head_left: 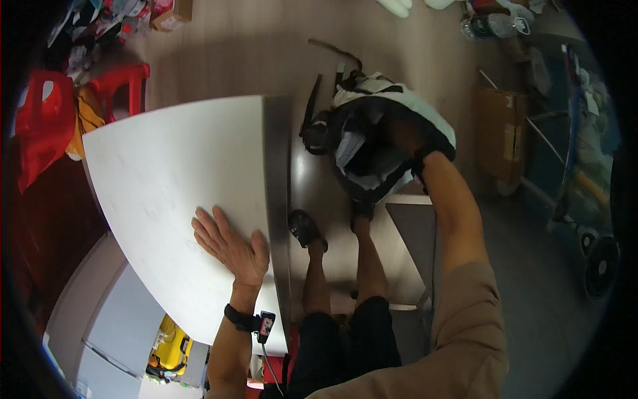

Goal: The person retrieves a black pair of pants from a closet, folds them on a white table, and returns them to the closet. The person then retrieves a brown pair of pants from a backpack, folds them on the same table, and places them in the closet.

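My left hand [232,249] lies flat on the white tabletop [179,173], fingers stretched and a little apart, with nothing in it. A black wristband carrying a small device [266,324] and a cable sits on that wrist. On the floor in front of my feet stands a black and light-grey backpack [432,116], its mouth spread wide. My right hand [404,137] reaches down inside it. Shadow and the bag's dark lining hide those fingers, so what they touch cannot be made out. Grey folded material [349,147] shows in the opening, left of that hand.
Red plastic stools [50,126] stand beyond the table at left. A cardboard box [500,133] and a wheeled trolley [571,153] are at right. A clear bottle [495,26] lies far right. Straps [311,100] trail on the floor. A yellow case [171,346] is at lower left.
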`<act>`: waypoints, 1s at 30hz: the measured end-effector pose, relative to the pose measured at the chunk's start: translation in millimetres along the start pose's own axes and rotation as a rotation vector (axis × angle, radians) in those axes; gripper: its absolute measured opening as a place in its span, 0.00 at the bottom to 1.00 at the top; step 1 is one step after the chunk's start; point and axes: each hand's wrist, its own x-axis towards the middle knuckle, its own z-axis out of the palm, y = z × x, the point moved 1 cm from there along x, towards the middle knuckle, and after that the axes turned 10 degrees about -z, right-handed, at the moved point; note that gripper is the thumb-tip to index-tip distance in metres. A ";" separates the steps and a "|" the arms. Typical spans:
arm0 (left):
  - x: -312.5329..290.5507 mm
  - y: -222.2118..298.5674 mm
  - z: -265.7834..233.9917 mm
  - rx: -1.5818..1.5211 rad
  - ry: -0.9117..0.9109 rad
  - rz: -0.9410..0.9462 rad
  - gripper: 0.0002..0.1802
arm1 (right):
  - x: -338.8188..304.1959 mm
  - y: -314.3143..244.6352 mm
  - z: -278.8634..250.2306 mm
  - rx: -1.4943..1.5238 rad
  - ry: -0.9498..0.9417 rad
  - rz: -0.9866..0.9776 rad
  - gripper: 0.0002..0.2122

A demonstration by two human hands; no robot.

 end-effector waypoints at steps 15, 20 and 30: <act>-6.5 -5.8 7.5 0.038 0.017 0.020 0.40 | -137.4 -13.4 -81.0 -0.127 0.075 -0.033 0.13; -6.5 -8.4 9.1 0.047 0.021 0.010 0.40 | -149.8 8.4 -78.5 0.032 0.241 0.265 0.12; -10.5 -17.0 10.0 0.049 0.044 0.045 0.40 | -94.9 -34.2 -48.8 -0.202 -0.149 0.114 0.11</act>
